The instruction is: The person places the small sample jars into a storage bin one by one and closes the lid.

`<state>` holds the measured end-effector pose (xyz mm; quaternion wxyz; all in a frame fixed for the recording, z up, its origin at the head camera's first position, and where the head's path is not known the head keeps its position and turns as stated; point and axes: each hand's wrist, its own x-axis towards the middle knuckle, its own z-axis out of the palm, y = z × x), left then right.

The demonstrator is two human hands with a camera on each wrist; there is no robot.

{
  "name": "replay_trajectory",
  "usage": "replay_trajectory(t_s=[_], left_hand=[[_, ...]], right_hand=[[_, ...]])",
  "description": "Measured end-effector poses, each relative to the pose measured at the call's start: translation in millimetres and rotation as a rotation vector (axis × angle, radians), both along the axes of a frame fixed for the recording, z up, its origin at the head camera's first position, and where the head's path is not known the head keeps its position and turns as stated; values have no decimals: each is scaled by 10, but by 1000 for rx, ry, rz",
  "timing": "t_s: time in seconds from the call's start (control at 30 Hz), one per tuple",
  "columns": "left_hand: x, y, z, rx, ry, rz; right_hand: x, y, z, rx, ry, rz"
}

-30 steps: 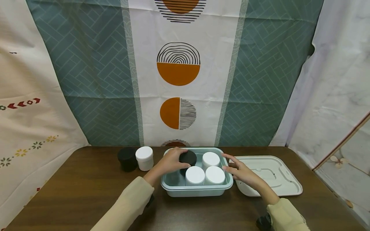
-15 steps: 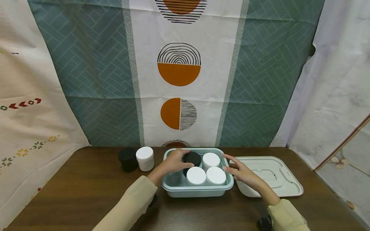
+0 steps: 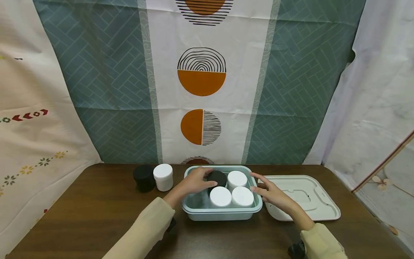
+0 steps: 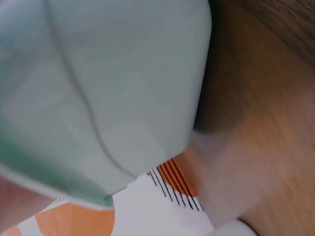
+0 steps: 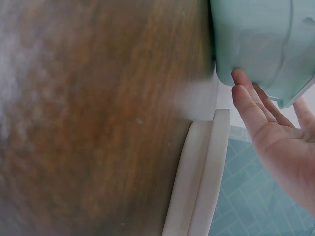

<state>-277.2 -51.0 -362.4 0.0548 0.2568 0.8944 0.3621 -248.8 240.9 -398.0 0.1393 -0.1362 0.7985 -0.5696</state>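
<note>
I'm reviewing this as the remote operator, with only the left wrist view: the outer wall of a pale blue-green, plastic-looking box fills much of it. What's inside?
Observer: The head view shows three white, cylindrical, plastic-looking jars and one black, round-topped jar in the box.
Operator: What is the left hand doing?
Observer: The left hand grips the black jar, thumb at its near side.
Operator: Anything lying to the right of the box?
Observer: Yes, a white, rounded-rectangular, plastic-looking lid lies on the brown, wood-grained table, partly hidden by the right hand.
</note>
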Motion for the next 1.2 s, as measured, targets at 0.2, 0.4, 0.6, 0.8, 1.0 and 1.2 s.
replay_trajectory(t_s=[0.2, 0.4, 0.6, 0.8, 1.0, 1.2], left_hand=[[66, -107, 100, 22, 34, 69], [137, -261, 207, 51, 80, 133], [140, -521, 241, 104, 160, 136], [147, -814, 249, 110, 225, 211], [157, -1118, 235, 117, 285, 306], [170, -1372, 172, 68, 334, 389]], right_hand=[[9, 0, 12, 4, -1, -10], [10, 8, 15, 9, -4, -14], [9, 16, 10, -7, -1, 15], [-3, 11, 13, 5, -6, -5], [-14, 11, 9, 16, 0, -4], [-10, 6, 4, 13, -3, 1]])
